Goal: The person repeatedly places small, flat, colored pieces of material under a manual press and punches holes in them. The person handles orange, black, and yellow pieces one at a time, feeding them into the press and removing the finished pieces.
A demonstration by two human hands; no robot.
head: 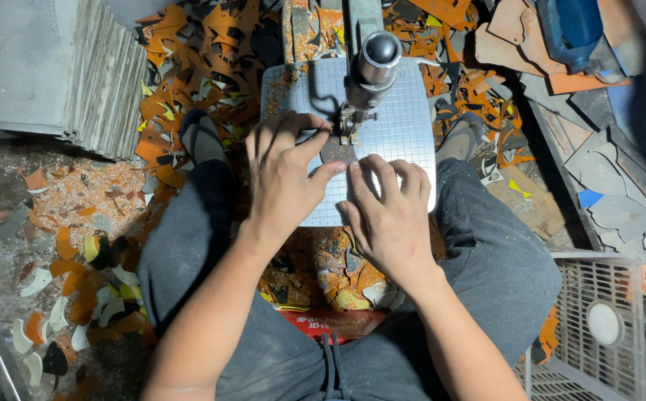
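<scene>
Both hands flat, fingers spread, pinning a dark flat piece (338, 152) between them on the gridded saw table (404, 126). Left hand (282, 174) beside right hand (389, 212). Piece's long axis can't be told; its far edge meets the blade guide (349, 122).

Probably a cutting workshop: saw table (404, 126), orange offcuts (189, 44), stacked sheets (48, 67).

A red label (334, 322) with pale lettering shows between the knees.
</scene>
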